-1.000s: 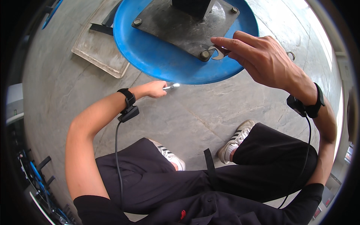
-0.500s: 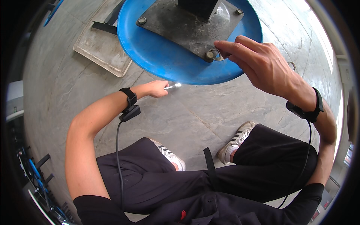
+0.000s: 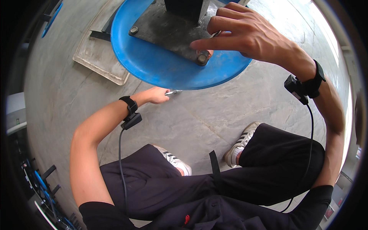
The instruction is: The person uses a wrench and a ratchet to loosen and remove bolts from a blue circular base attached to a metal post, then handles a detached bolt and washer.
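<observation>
Grey concrete floor [image 3: 214, 119] spreads under a blue round base [image 3: 168, 71] bearing a dark metal plate [image 3: 168, 32]. Right hand [image 3: 245, 32], its grip curled nearly together, pinches a small metal tool [image 3: 214, 34] just above a corner bolt [image 3: 202, 58]. Left hand [image 3: 155, 95], grip clamped on a thin silvery tool [image 3: 173, 92], sits below the base's rim. A flat grey slab [image 3: 101, 63] lies to the left.

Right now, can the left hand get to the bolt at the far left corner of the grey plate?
Probably yes. The left hand is low beside the blue disc, holding a small metal tool; nothing lies between it and that bolt.
</observation>
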A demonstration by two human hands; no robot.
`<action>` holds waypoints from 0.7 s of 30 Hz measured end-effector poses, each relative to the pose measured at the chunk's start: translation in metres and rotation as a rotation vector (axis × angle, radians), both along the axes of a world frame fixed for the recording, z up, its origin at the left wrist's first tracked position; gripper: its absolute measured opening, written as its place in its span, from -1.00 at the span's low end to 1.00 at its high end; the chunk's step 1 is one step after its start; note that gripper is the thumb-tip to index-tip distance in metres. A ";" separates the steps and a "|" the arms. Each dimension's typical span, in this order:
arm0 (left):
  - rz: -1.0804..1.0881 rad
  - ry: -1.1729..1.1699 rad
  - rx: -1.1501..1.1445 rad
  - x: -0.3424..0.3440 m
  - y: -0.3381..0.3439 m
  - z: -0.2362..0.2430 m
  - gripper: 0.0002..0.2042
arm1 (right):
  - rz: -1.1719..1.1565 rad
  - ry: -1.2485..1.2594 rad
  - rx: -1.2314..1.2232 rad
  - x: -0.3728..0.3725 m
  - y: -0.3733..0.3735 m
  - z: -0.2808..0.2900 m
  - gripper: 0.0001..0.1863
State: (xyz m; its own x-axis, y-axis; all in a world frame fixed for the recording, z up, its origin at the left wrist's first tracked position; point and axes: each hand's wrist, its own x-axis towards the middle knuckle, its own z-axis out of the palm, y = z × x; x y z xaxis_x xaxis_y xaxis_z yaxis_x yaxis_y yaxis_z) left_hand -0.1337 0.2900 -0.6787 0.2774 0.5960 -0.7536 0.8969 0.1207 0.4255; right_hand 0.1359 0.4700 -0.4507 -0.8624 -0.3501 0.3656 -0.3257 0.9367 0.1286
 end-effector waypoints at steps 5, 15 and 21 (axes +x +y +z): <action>0.030 -0.011 -0.003 0.003 0.000 0.002 -0.64 | -0.323 -0.002 -0.109 0.023 -0.015 -0.015 -0.62; -0.011 0.010 0.025 -0.002 0.004 0.000 -0.69 | -0.475 -0.142 -0.316 0.030 -0.054 -0.011 -0.69; -0.018 0.035 -0.029 0.003 0.005 0.005 -0.67 | -0.531 -0.194 -0.250 0.029 -0.060 -0.015 -0.57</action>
State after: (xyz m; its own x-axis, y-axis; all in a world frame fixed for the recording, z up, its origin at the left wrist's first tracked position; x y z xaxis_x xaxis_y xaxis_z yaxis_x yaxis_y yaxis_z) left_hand -0.1308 0.2950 -0.6738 0.2608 0.5687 -0.7801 0.9132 0.1168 0.3904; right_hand 0.1649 0.4097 -0.4657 -0.9543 0.2217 0.2005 0.1983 0.9714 -0.1306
